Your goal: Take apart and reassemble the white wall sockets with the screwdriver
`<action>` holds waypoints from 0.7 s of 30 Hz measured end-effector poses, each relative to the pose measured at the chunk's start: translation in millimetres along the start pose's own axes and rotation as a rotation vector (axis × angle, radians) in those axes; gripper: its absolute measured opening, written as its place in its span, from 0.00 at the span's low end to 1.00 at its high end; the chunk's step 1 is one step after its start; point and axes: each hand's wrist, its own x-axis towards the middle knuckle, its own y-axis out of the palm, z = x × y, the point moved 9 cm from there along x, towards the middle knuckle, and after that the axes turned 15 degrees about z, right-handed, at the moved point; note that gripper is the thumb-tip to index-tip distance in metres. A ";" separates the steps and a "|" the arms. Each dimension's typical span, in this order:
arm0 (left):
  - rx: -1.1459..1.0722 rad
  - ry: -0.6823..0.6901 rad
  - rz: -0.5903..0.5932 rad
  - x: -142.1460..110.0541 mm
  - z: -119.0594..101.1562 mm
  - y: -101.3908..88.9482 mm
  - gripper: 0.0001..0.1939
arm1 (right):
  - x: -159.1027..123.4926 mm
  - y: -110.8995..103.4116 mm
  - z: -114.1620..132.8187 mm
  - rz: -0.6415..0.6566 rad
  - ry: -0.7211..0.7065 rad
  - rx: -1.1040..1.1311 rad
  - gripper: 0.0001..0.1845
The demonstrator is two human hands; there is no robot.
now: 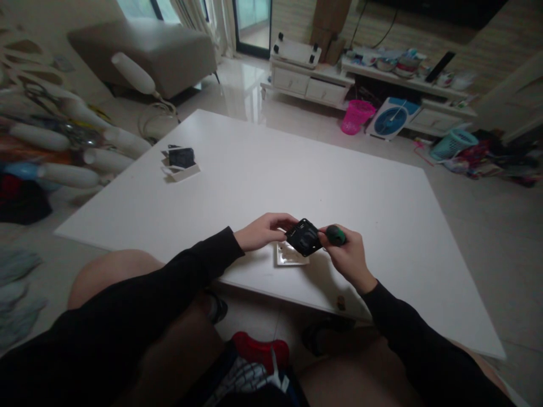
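A black, square plastic part [304,237] with rounded corners is held above the table's near edge. My left hand [270,230] grips its left side between thumb and fingers. On the other side, my right hand [347,252] pinches its right edge while also holding a screwdriver [336,235] by its green-and-black handle; the shaft is hidden. Below the plastic part, a white square piece [288,255] with a shiny inside lies on the table. A small brown-and-black object [340,303] rests near the table edge, close to my right forearm.
A white table [339,181] stretches ahead of me. Toward its far left sits an open white box [183,173] with a dark item [181,157] in it. Beyond are a pink basket [357,117], a blue fan [390,118] and a low cabinet [307,85]. White rounded rack parts [133,73] stand at left.
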 end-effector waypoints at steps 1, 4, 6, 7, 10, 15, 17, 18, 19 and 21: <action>-0.013 0.002 -0.004 0.0 1.7 0.0 0.21 | 0.7 0.1 -4.9 -0.011 0.038 0.040 0.09; -0.054 -0.013 -0.017 0.4 7.7 -0.3 0.19 | 2.1 3.1 -16.4 -0.020 0.118 0.187 0.10; -0.077 -0.020 -0.018 0.8 11.0 -0.3 0.17 | 2.5 6.0 -20.1 -0.011 0.152 0.260 0.11; -0.087 -0.020 -0.018 0.9 12.2 -0.3 0.17 | 2.7 7.0 -20.7 -0.007 0.161 0.284 0.11; -0.113 -0.019 -0.013 0.9 15.5 -0.1 0.15 | 2.7 8.1 -21.1 -0.002 0.177 0.325 0.11; -0.147 -0.018 0.006 0.6 18.8 0.6 0.16 | 2.4 8.8 -23.4 0.000 0.202 0.357 0.12; -0.151 -0.015 0.004 0.5 18.5 0.0 0.16 | 2.5 9.4 -24.6 0.004 0.209 0.366 0.12; -0.150 -0.014 0.001 0.5 18.2 -0.5 0.16 | 2.4 9.5 -25.1 0.003 0.211 0.370 0.12; -0.149 -0.016 -0.003 0.4 18.0 -0.8 0.16 | 2.4 9.5 -25.5 0.001 0.213 0.375 0.12; -0.149 -0.022 -0.004 0.3 17.6 -0.9 0.16 | 2.3 9.6 -26.4 -0.004 0.218 0.384 0.11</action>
